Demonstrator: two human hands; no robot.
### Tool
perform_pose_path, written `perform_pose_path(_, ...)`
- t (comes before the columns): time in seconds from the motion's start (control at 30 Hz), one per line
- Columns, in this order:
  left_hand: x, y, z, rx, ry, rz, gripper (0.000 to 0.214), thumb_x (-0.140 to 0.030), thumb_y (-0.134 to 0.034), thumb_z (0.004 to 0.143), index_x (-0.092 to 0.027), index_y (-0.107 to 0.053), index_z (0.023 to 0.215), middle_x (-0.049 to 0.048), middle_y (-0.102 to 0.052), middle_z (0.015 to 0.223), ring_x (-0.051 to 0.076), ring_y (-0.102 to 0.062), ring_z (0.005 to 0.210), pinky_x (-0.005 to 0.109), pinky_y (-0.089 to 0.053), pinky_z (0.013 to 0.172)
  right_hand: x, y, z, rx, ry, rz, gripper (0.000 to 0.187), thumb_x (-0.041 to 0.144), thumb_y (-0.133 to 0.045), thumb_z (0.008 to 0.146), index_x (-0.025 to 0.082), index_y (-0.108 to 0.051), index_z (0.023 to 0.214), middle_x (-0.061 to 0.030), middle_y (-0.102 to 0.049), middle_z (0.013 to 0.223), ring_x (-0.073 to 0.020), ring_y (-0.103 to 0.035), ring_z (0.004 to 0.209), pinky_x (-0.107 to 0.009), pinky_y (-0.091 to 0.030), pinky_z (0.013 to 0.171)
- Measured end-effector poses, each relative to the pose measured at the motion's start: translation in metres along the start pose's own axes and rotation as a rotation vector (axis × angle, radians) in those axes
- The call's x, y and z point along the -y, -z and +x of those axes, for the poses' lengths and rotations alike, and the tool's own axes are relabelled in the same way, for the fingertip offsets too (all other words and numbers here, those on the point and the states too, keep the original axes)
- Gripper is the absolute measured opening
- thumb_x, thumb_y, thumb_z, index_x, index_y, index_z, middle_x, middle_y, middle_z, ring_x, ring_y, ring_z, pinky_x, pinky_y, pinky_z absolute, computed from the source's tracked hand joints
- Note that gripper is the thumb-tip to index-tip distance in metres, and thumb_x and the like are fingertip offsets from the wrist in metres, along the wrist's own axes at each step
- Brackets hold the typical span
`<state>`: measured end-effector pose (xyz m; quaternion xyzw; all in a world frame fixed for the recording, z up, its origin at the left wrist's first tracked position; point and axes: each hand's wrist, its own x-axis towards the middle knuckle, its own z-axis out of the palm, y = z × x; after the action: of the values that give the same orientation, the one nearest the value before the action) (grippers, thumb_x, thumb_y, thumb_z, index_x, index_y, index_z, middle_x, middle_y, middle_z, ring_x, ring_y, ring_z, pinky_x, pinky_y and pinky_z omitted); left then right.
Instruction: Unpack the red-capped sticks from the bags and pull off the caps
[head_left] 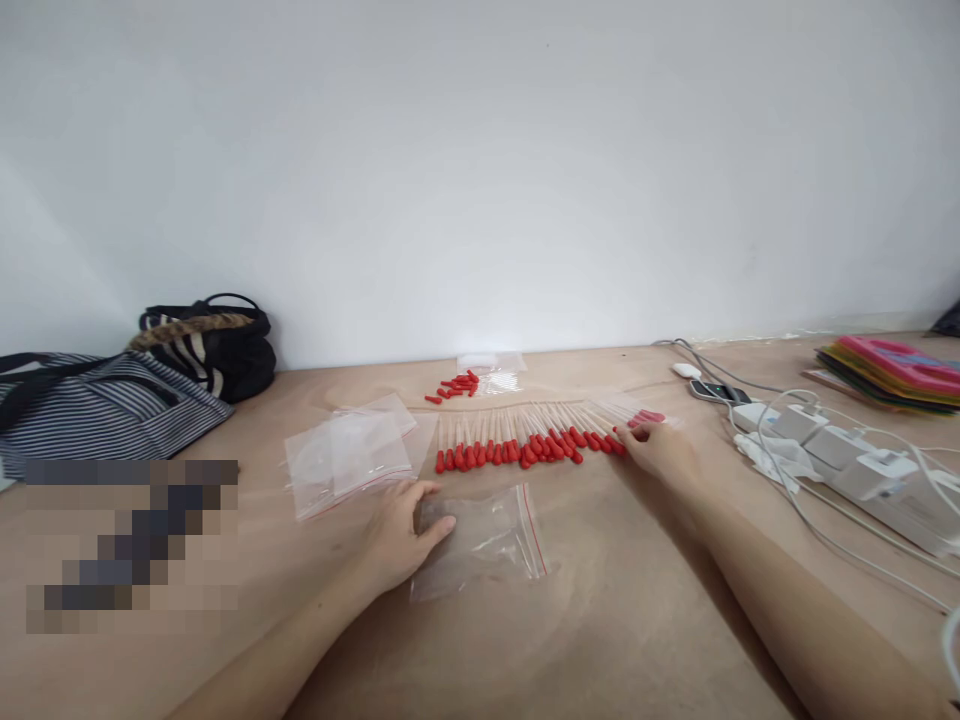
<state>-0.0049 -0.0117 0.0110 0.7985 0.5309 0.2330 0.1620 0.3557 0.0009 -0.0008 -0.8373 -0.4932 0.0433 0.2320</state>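
Observation:
A row of several glass droppers with red rubber bulbs [525,443] lies across the middle of the wooden table [615,620]. My right hand [660,450] rests at the right end of that row, fingertips touching the droppers there; whether it grips one I cannot tell. My left hand [401,535] lies flat on the left edge of a clear zip bag with a red seal strip [487,540], pressing it to the table. A small heap of loose red bulbs [455,386] sits farther back.
A stack of clear zip bags [349,455] lies left of the droppers. Two striped bags [202,345] stand against the wall at left. At right are a power strip with white chargers and cables [840,450] and a pile of coloured sheets [896,372].

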Motion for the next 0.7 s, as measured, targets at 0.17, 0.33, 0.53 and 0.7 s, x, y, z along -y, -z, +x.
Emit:
perform_pose_path(0.17, 0.001, 0.004, -0.001, 0.098, 0.028, 0.025, 0.018, -0.035, -0.056, 0.069, -0.019, -0.058, 0.075, 0.0037, -0.058, 0.081, 0.022, -0.055, 0.078, 0.034, -0.044, 0.069, 0.0, 0.001, 0.001, 0.076, 0.046, -0.12, 0.038, 0.047, -0.044, 0.077, 0.022, -0.067, 0.061, -0.0064, -0.064, 0.066, -0.0191, -0.058, 0.066, -0.026, -0.035, 0.054)
perform_pose_path(0.33, 0.002, 0.011, 0.001, 0.095, 0.057, -0.114, 0.011, -0.029, -0.051, 0.07, -0.02, -0.049, 0.078, -0.0026, -0.056, 0.068, 0.016, -0.055, 0.063, 0.029, -0.043, 0.059, -0.002, 0.003, 0.002, 0.049, 0.05, -0.083, 0.036, 0.047, -0.043, 0.078, 0.023, -0.067, 0.066, -0.005, -0.064, 0.067, -0.019, -0.058, 0.068, -0.025, -0.033, 0.054)
perform_pose_path(0.53, 0.026, 0.044, 0.025, -0.513, 0.316, -0.463, 0.02, -0.027, -0.054, 0.067, -0.021, -0.042, 0.082, -0.003, -0.055, 0.068, 0.014, -0.06, 0.058, 0.025, -0.046, 0.057, -0.002, 0.01, 0.002, -0.106, 0.018, -0.027, 0.033, 0.043, -0.043, 0.077, 0.021, -0.068, 0.074, -0.0073, -0.065, 0.078, -0.0205, -0.057, 0.072, -0.027, -0.035, 0.058)
perform_pose_path(0.7, 0.06, 0.065, 0.038, -0.718, 0.561, -0.375, 0.011, -0.02, -0.047, 0.067, -0.019, -0.049, 0.078, 0.0009, -0.053, 0.065, 0.02, -0.061, 0.069, 0.033, -0.048, 0.066, -0.017, 0.007, 0.013, -0.26, -0.068, -0.074, 0.034, 0.043, -0.045, 0.076, 0.022, -0.068, 0.089, -0.0118, -0.062, 0.098, -0.0284, -0.052, 0.096, -0.037, -0.036, 0.077)
